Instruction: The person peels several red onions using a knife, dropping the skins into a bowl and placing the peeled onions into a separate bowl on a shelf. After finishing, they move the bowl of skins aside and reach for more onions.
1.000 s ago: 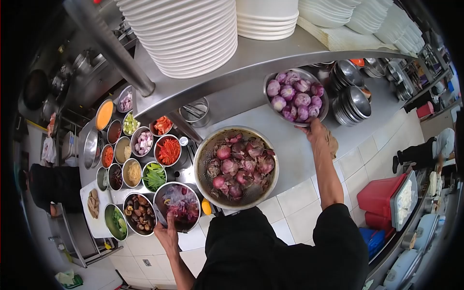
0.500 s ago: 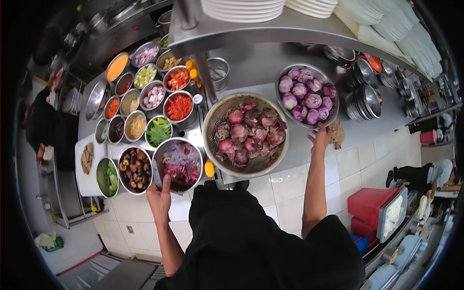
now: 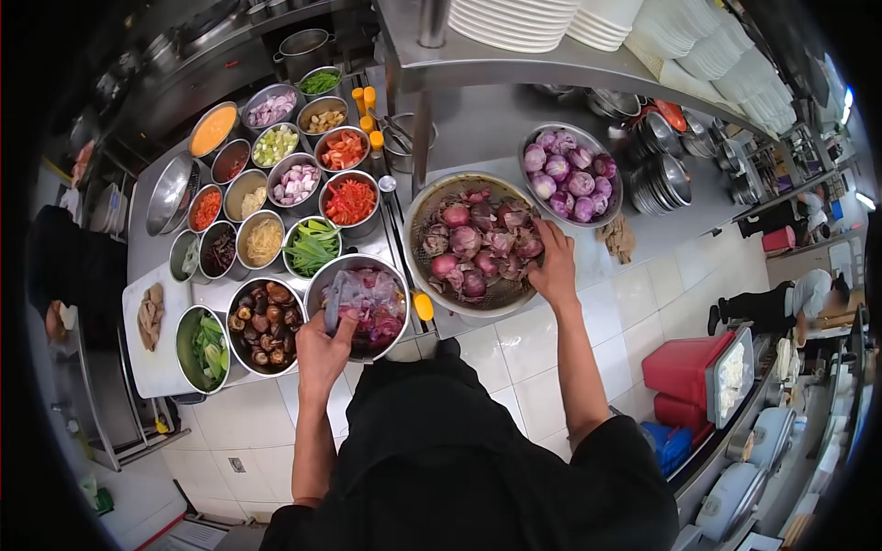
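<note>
My left hand (image 3: 323,356) is closed round a knife (image 3: 333,308), its grey blade over the near-left rim of a steel bowl (image 3: 406,312) of onion peelings and a clear plastic bag. The handle is hidden in my fist. To the right stands a large perforated colander (image 3: 432,292) of unpeeled red onions (image 3: 466,241). At its right rim, my right hand (image 3: 555,268) has its thumb and fingers curved round one red onion (image 3: 527,245). Beyond that hand sits a steel bowl (image 3: 617,193) of peeled purple onions (image 3: 581,184).
Steel pots of chopped vegetables (image 3: 349,198) and a pot of mushrooms (image 3: 266,317) crowd the left side. A shelf (image 3: 551,69) with stacked white plates (image 3: 505,23) overhangs the counter. A brown cloth (image 3: 616,239) lies at the counter edge. Another person (image 3: 781,308) works far right.
My right hand has left the bowl of peeled onions and come left and down to the colander. My left hand has shifted slightly right with the knife. The view has turned a little.
</note>
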Motion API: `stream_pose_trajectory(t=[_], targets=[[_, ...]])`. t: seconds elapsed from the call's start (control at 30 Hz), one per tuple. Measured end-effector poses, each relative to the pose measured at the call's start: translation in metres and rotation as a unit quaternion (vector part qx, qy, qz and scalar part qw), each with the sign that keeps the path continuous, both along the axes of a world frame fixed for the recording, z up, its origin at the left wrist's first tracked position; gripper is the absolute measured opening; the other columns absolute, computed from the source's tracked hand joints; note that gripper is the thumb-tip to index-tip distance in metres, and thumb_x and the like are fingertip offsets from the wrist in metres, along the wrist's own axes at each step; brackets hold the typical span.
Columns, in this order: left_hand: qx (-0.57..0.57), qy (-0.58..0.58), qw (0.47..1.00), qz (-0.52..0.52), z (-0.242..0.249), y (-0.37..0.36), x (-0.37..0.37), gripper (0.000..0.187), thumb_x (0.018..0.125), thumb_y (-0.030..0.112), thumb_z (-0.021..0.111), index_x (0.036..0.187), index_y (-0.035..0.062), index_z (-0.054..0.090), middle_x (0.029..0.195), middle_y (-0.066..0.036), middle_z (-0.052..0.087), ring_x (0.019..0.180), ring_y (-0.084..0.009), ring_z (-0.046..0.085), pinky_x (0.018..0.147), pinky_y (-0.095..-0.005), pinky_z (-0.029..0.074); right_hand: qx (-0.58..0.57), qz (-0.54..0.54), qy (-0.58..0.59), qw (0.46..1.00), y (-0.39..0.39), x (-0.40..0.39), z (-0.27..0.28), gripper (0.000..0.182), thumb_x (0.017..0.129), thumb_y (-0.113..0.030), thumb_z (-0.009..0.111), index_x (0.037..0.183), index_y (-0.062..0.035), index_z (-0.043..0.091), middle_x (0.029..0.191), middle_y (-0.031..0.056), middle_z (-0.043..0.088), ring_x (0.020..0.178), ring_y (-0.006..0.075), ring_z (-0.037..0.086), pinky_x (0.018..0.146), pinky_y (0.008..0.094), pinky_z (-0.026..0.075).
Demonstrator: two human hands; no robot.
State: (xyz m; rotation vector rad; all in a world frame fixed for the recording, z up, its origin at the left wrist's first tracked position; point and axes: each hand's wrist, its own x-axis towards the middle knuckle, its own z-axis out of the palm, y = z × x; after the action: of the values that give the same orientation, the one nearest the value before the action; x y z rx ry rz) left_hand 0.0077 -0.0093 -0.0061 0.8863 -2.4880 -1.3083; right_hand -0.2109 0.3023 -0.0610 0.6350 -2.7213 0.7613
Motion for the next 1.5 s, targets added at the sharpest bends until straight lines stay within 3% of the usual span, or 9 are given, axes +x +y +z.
stream_pose_trajectory(t=[0.2,0.3,0.7,0.83,0.93,1.07,1.27,1.33,1.5], targets=[[0.060,0.011,0.997,-0.050,-0.012,-0.018,0.019,0.033,0.085,0.029,0.069,0.087,-0.0044,0.068,0.060,-0.017,0.060,0.054,-0.0205,0.057,0.057,-0.0363,0.046,0.164,0.048,-0.064,0.983,-0.009,-0.016,0.007,0.068,0.057,-0.003,0.069,0.123,-0.0072,0.054,0.124,0.0154,0.055,0.108,0.0383,0.050,0.096,0.0408,0.045],[0.083,-0.007,0.994,-0.069,-0.003,-0.028,0.029,0.037,0.086,0.031,0.070,0.083,-0.0058,0.067,0.059,-0.010,0.060,0.054,-0.0122,0.051,0.054,-0.0319,0.044,0.147,0.060,-0.064,0.985,-0.009,-0.020,0.008,0.073,0.054,-0.005,0.074,0.123,-0.0085,0.053,0.123,0.0154,0.055,0.111,0.0385,0.050,0.094,0.0453,0.046],[0.091,-0.011,0.989,-0.117,-0.009,-0.051,0.042,0.039,0.085,0.032,0.069,0.075,-0.0059,0.065,0.053,-0.015,0.053,0.047,-0.0200,0.049,0.051,-0.0372,0.041,0.123,0.011,-0.157,0.980,-0.008,-0.001,0.018,0.071,0.049,-0.017,0.079,0.116,-0.0034,0.058,0.116,0.0211,0.055,0.112,0.0397,0.050,0.098,0.0427,0.044],[0.091,-0.025,0.992,-0.089,-0.012,-0.042,0.039,0.038,0.085,0.032,0.069,0.076,-0.0052,0.065,0.052,-0.014,0.053,0.047,-0.0184,0.047,0.051,-0.0366,0.041,0.028,0.014,-0.238,0.971,0.000,-0.013,0.013,0.065,0.057,-0.018,0.078,0.117,-0.0027,0.059,0.112,0.0161,0.062,0.109,0.0282,0.055,0.097,0.0357,0.044],[0.086,-0.013,0.993,-0.074,-0.008,-0.033,0.036,0.039,0.085,0.032,0.070,0.076,-0.0053,0.065,0.051,-0.014,0.052,0.048,-0.0170,0.047,0.051,-0.0364,0.040,-0.166,0.040,-0.335,0.927,0.000,-0.017,0.010,0.047,0.077,-0.025,0.070,0.118,-0.0032,0.059,0.110,0.0055,0.064,0.100,0.0143,0.059,0.085,0.0263,0.048],[0.073,-0.018,0.996,-0.051,-0.007,-0.021,0.031,0.038,0.085,0.032,0.069,0.081,-0.0060,0.066,0.054,-0.015,0.055,0.050,-0.0164,0.050,0.052,-0.0354,0.042,-0.309,0.030,-0.447,0.839,0.004,-0.032,-0.002,0.036,0.092,-0.033,0.050,0.121,-0.0115,0.055,0.100,0.0021,0.065,0.087,0.0128,0.063,0.063,0.0280,0.051],[0.046,-0.002,0.999,-0.025,-0.014,-0.002,0.023,0.036,0.086,0.030,0.069,0.087,-0.0060,0.067,0.060,-0.013,0.059,0.054,-0.0146,0.052,0.054,-0.0333,0.043,-0.527,-0.002,-0.567,0.633,-0.015,-0.024,0.004,0.038,0.090,-0.037,0.052,0.120,-0.0132,0.053,0.096,0.0059,0.068,0.075,0.0173,0.066,0.051,0.0291,0.051],[0.045,0.033,0.998,-0.014,-0.016,0.006,0.019,0.035,0.088,0.029,0.069,0.082,-0.0053,0.065,0.056,-0.004,0.053,0.055,-0.0077,0.044,0.051,-0.0292,0.039,-0.550,0.025,-0.586,0.594,-0.021,-0.016,0.009,0.038,0.091,-0.037,0.052,0.118,-0.0106,0.055,0.098,0.0085,0.068,0.072,0.0191,0.066,0.052,0.0288,0.052],[0.093,0.036,0.995,-0.008,-0.014,0.018,0.002,0.034,0.086,0.028,0.070,0.091,-0.0056,0.068,0.066,-0.015,0.064,0.059,-0.0153,0.058,0.058,-0.0331,0.047,-0.602,0.024,-0.594,0.533,-0.071,0.021,0.034,0.038,0.090,-0.036,0.054,0.116,-0.0084,0.055,0.100,0.0106,0.068,0.074,0.0217,0.067,0.052,0.0269,0.050]])
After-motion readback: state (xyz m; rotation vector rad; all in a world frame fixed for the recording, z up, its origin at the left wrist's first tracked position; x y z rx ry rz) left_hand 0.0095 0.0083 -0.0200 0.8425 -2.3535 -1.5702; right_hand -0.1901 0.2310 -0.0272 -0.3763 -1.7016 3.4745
